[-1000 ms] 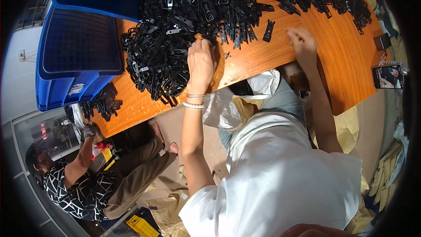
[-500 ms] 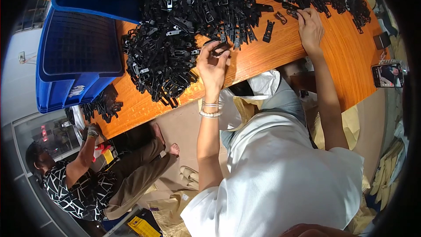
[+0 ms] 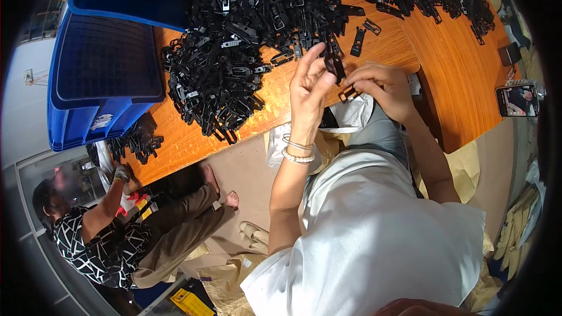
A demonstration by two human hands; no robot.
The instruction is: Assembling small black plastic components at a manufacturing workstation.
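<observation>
Stretching across the far part of the scene, the wooden desk has a blue crate at its left and a broad heap of black clips along its far side. The left hand and right hand face each other around the desk's near edge, each with a narrow, pinching grip. A loose flat clip lies on the desk, farther off than both. Between thumb and fingers, the left grip holds a dark piece, its long axis roughly far to near. Right fingertips hold a small black frame slanting near-left to far-right, just near and right of the dark piece; whether they touch, I cannot tell.
</observation>
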